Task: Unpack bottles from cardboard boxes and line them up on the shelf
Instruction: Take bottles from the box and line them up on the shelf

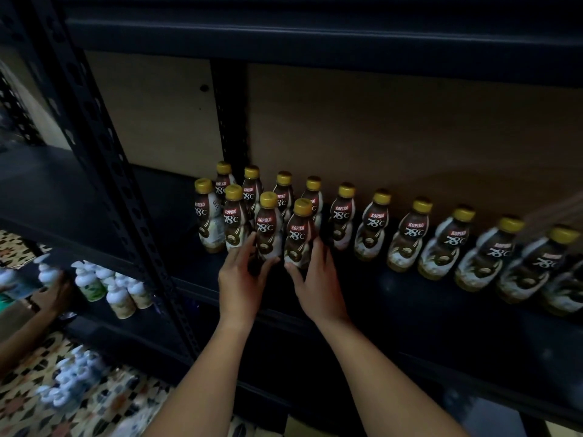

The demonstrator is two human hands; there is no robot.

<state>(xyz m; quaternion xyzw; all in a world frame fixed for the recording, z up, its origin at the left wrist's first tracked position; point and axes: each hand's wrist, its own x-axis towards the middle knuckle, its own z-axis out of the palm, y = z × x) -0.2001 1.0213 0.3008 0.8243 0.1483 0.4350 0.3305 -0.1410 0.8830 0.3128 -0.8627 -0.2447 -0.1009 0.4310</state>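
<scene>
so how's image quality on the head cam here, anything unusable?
Head view: dim and underexposed, shelf nearly black; centre bottle labels readable; motion blur on the far-right bottles and the lower-left bottles; wide-angle bend in the upright; both hands sharp.

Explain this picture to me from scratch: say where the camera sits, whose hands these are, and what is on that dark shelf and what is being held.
There is one picture, taken by a wide-angle camera worn on a person's head, looking forward and down. No machine is involved: the two bare arms reaching up from the bottom belong to the wearer.

The dark metal shelf carries small brown coffee bottles with yellow caps, labelled Kopiko 78°C. A back row runs off to the right; a shorter front row is forming at the left.

The left hand wraps the base of one front-row bottle. The right hand wraps the bottle beside it. Both bottles stand upright, seemingly being set in place.

At lower left, white bottles stand on a lower shelf, where another person's hand reaches in. It is blurred.
</scene>
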